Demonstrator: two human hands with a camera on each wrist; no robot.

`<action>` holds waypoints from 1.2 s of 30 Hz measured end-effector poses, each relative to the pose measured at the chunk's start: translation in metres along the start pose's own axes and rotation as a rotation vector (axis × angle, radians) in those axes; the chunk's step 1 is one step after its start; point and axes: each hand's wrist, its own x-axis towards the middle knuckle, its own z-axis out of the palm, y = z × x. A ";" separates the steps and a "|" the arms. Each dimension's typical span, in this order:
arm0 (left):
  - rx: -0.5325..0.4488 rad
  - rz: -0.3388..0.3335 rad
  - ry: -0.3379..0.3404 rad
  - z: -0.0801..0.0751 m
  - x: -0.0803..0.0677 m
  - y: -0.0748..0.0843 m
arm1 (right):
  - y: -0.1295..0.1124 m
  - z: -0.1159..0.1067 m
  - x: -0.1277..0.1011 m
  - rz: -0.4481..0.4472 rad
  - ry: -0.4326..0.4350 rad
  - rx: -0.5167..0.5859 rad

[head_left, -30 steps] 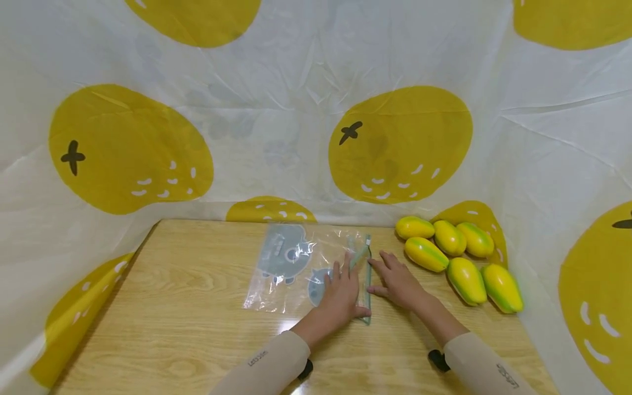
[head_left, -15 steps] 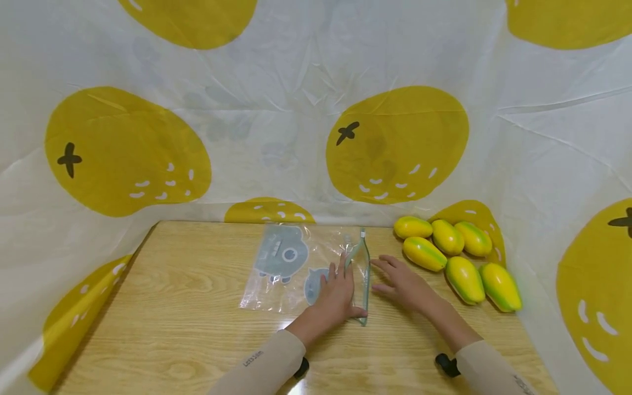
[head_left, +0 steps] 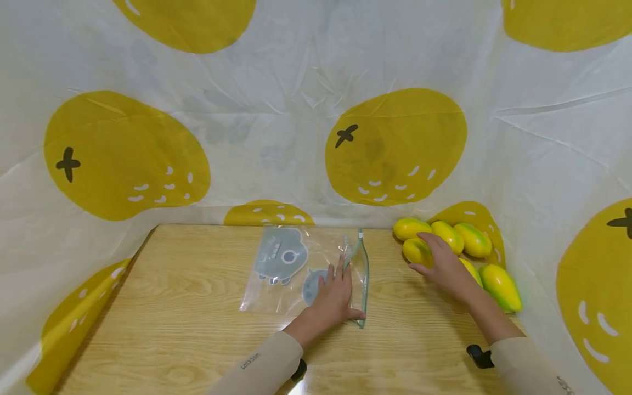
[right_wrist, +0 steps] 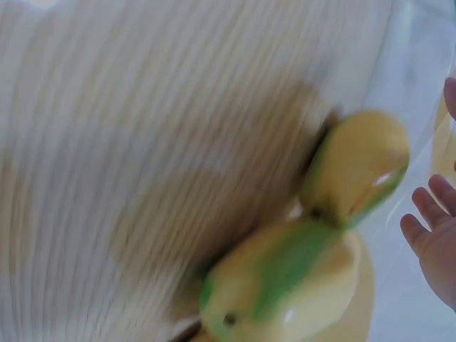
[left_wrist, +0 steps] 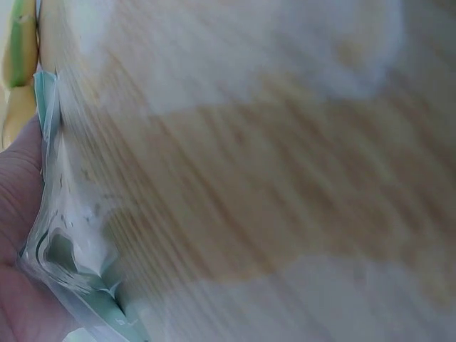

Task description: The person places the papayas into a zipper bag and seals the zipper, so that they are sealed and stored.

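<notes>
Whereas a second ago our right hand [head_left: 444, 266] lay on the wood just right of the bag's mouth, it now sits over the cluster of papayas [head_left: 456, 255], fingers spread and loose above the nearest one, not closed around it as far as we can see. That shift tells us the reach for fruit has begun while the bag is already propped for loading. Our left hand [head_left: 333, 296] has stayed put on the zip bag [head_left: 296, 269], palm flat on the plastic with the thumb along the rim, lifting the opening into a narrow gap.

We see the bag as clear, crinkled plastic with grey-blue cartoon prints and a pale green zip strip; it lies flat on the wooden table [head_left: 173, 329], mouth facing right, toward the fruit. We count six papayas, yellow streaked with green, glossy and oblong, huddled at the table's back right corner against the printed cloth [head_left: 395, 142].
</notes>
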 end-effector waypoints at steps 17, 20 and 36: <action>-0.011 -0.022 0.000 -0.001 0.001 0.000 | 0.026 0.005 0.009 0.091 -0.139 -0.112; -0.005 -0.021 0.005 0.000 0.000 0.001 | 0.024 0.007 0.009 0.116 -0.154 -0.104; 0.027 -0.022 0.011 0.001 0.000 0.000 | 0.021 0.004 0.003 0.076 -0.149 -0.074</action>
